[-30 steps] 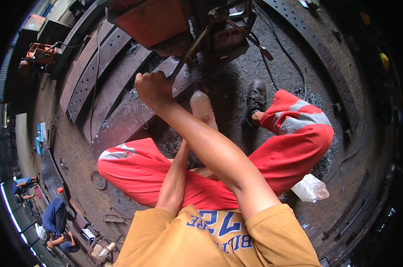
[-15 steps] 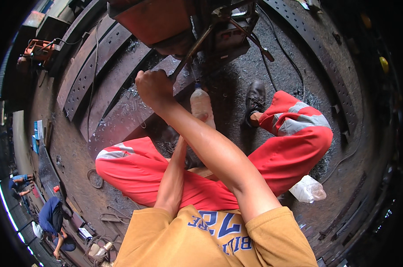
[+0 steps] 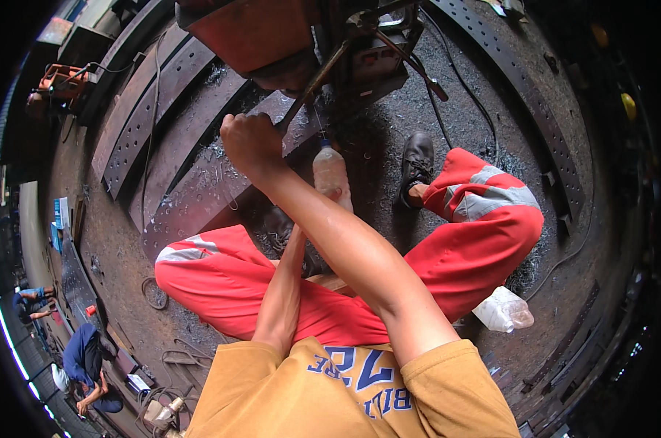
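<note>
My right hand (image 3: 252, 144) is closed in a fist round the end of a long metal lever (image 3: 312, 87). The lever runs up to a drilling machine (image 3: 254, 36) with a worn orange-red body. Crossing beneath my right forearm, my left arm reaches to a clear plastic bottle (image 3: 331, 169) with a blue cap. My left hand (image 3: 335, 194) grips the bottle's lower part, though the right forearm hides most of its fingers. From the cap, a thin pale streak rises toward the underside of the machine.
Drilled steel plates (image 3: 137, 142) lie at the left, another curved-looking perforated beam (image 3: 520, 80) at the right. Metal shavings litter the ground. A cable (image 3: 465, 87) trails beside the machine. A translucent plastic jug (image 3: 503, 309) lies by my right knee. A co-worker (image 3: 86, 361) bends down at far left.
Both hands keep their hold, and the lever looks unmoved. The streak above the bottle cap shows more clearly now. The co-worker's arm at far left has shifted slightly.
</note>
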### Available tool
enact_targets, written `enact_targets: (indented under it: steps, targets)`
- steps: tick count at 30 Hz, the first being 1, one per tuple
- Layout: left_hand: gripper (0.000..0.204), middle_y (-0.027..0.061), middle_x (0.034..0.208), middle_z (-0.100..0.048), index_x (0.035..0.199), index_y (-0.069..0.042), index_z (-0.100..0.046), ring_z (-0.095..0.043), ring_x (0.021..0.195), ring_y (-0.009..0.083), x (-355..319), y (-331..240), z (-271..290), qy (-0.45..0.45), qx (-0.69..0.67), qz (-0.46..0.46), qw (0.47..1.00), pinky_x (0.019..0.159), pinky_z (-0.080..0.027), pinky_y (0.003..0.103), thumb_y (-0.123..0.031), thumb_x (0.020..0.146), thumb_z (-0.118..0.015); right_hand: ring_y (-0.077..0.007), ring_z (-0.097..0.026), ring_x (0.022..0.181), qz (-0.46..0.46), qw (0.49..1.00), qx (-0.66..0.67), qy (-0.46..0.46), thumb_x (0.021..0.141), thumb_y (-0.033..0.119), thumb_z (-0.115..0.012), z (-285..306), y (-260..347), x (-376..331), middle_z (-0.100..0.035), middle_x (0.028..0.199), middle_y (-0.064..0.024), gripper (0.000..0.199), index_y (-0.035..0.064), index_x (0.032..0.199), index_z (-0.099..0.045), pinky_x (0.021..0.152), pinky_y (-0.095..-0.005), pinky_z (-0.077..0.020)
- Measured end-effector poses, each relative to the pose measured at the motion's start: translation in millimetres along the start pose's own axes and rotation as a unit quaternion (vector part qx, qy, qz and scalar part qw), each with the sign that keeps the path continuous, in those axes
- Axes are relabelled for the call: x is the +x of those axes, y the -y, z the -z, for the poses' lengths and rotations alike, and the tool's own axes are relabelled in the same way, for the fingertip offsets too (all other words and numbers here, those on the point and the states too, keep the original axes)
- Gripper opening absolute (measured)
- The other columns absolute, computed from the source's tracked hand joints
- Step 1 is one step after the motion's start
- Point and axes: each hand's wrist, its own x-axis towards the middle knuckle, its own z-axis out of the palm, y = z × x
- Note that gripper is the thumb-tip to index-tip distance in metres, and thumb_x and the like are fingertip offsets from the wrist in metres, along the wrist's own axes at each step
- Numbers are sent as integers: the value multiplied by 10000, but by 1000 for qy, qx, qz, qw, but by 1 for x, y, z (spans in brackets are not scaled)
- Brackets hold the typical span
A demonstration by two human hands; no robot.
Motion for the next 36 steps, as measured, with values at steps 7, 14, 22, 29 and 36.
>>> enact_targets:
  steps: [7,14,22,29,36]
  targets:
    - [330,20,782,-597,1092,-120,-601,-575,588,147,53,38,54,-32,60,-9,998,533,-471,307,-295,865,-764,-238,-720,679,6,1000,3,1,865,136,-573,1,3,0,-700,704,-78,95,125,791,-633,633,-357,-553]
    - [291,-7,761,-585,1093,-140,-596,-568,574,125,-33,-18,-33,42,-60,-13,997,514,-470,292,-267,881,-751,-231,-720,669,7,1000,-2,9,874,155,-574,3,-1,0,-701,697,-76,111,124,794,-644,629,-358,-551]
    - [305,-7,776,-581,1104,-136,-594,-563,587,120,-31,-15,-31,40,-73,-19,996,520,-465,294,-263,877,-752,-191,-725,733,-7,999,-19,30,864,163,-594,3,3,0,-715,753,-45,120,144,789,-685,651,-350,-542]
    - [322,-8,788,-576,1119,-131,-593,-559,600,117,-30,-17,-29,56,-78,-18,995,530,-462,291,-266,875,-752,-196,-718,718,-13,1000,-9,8,872,158,-582,0,3,0,-704,741,-58,122,132,786,-665,652,-347,-544]
    - [328,-10,816,-577,1129,-127,-593,-561,632,110,-29,-15,-27,57,-67,-31,996,558,-463,278,-280,883,-747,-205,-716,706,-7,1000,-8,0,870,143,-579,1,3,0,-702,734,-62,113,124,787,-653,655,-340,-550]
